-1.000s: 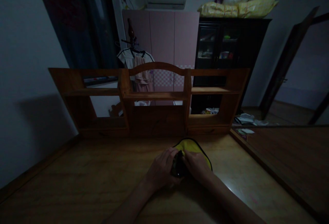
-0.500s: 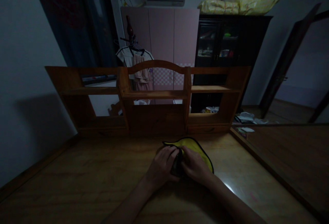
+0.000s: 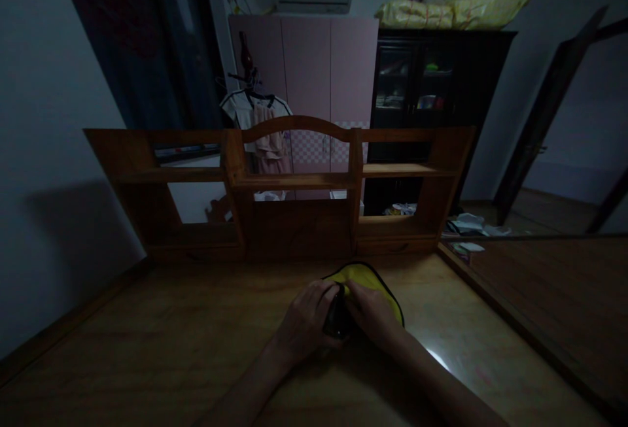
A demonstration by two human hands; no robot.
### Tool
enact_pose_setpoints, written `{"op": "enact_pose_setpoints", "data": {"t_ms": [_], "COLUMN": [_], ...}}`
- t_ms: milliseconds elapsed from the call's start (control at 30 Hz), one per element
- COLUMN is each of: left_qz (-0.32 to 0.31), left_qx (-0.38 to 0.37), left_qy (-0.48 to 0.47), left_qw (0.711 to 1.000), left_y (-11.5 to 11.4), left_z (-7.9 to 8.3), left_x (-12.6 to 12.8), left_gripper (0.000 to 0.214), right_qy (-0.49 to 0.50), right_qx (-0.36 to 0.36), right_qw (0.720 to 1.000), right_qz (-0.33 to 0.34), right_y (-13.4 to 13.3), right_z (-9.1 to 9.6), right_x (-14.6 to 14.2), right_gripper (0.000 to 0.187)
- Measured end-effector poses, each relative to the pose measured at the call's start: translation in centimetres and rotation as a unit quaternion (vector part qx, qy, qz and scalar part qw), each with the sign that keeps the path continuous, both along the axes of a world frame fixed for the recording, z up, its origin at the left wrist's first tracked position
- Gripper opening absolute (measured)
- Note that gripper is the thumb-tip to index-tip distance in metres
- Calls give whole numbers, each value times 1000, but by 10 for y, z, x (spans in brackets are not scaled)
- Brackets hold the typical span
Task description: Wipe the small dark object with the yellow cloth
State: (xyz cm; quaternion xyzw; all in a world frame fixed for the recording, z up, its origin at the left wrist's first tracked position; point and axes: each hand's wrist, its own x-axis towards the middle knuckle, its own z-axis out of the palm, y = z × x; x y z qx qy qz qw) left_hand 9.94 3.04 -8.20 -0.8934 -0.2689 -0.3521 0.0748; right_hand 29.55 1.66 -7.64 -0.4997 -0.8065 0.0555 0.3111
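Observation:
Both my hands meet over a small dark object (image 3: 336, 318) on the wooden desk (image 3: 171, 335). My left hand (image 3: 307, 319) curls its fingers round the object's left side. My right hand (image 3: 373, 317) presses a yellow cloth with a dark edge (image 3: 366, 278) against the object's right side. The cloth lies partly under my right hand and spreads toward the shelf. What the dark object is I cannot make out in the dim light.
A wooden shelf unit (image 3: 294, 185) with open compartments stands along the desk's back edge. A second darker table surface (image 3: 549, 296) adjoins on the right. Beyond are a pink wardrobe (image 3: 307, 74), a dark cabinet (image 3: 432, 87) and hanging clothes (image 3: 260, 126).
The cloth's left corner, spread out half a second ago, has drawn back in toward my hands. Both hands stay on the dark object with small finger shifts.

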Motion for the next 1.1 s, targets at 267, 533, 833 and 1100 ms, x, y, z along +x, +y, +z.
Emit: {"op": "enact_pose_setpoints", "data": {"t_ms": [267,533,833,1100], "left_qz": [5,30,13,7], "left_qx": [5,-3,15,15], "left_qy": [-2,1,1,5], "left_qw": [1000,1000,1000,1000], "left_y": [1,5,5,2], "left_z": [-1,-2,-10,-4], "left_x": [0,-3,1,0], "left_gripper": [83,89,81,84], "right_qy": [-68,19,111,91], "right_qx": [7,18,12,-11], "right_qw": [995,1000,985,993], "right_qz": [-75,4,134,68], "right_y": [0,-2,-4,-2], "right_z": [-1,-3,7,3], "right_x": [2,-4,-4,-5], "right_gripper": [11,38,58,46]}}
